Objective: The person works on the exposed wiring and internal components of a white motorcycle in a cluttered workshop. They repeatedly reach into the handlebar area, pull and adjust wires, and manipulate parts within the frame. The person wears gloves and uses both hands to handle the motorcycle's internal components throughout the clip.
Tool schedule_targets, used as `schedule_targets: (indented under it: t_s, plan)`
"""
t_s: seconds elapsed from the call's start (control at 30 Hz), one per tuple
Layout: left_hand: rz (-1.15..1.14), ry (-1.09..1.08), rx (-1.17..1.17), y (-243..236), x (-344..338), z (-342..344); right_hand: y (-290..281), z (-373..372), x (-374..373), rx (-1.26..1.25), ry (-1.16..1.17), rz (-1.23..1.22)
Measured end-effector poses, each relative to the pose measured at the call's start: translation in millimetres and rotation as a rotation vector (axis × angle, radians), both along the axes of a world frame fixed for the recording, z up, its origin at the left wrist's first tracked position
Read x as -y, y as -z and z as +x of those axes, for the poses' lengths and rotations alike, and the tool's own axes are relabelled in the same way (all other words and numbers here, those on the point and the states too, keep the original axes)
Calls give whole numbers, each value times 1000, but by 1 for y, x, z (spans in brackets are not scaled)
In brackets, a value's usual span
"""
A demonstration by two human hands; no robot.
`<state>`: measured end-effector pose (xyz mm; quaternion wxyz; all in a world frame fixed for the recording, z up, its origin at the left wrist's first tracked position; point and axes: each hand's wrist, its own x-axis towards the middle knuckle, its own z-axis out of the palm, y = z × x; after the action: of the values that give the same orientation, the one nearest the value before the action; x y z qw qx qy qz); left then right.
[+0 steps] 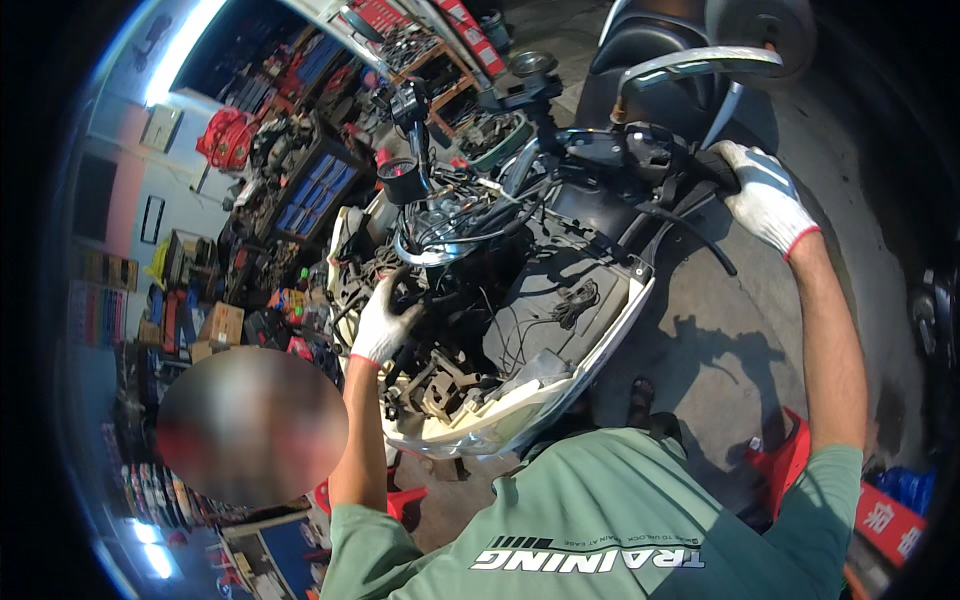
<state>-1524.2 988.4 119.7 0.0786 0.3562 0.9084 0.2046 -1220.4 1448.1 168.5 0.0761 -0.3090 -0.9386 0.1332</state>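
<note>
A motor scooter with its front covers off stands before me, its cream body panel (480,437) nearest to me. My right hand (768,197), in a white knit glove with a red cuff, is wrapped over a black handlebar grip (712,172) on the right side. My left hand (381,322), gloved alike, curls its darkened fingertips round a dark part amid the wiring at the left. What it holds is too dark to make out. Between the hands lie a bent chrome tube (432,258), a round gauge (400,181), bare cables and a grey inner panel (535,318).
Behind stands a dark scooter seat (645,55) with a chrome rail above. Shelves with blue bins (318,190) and piled parts line the left. Red panels (790,465) lie on the concrete floor at the lower right. A blurred patch covers the lower left.
</note>
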Motion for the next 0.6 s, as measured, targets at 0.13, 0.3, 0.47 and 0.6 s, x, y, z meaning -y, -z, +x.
schedule_targets:
  t_s: [0.13,0.3,0.47,0.6]
  plan:
    - [95,-155,-10,-23,28,79,57,-55,-57,-118,-72,126]
    - [257,-330,-90,11,72,153,98,-136,-95,-115,-71,147]
    - [472,-551,-319,30,41,173,132,-202,-121,-204,-9,106]
    - [595,-538,-308,40,42,171,142,-244,-128,-193,42,78]
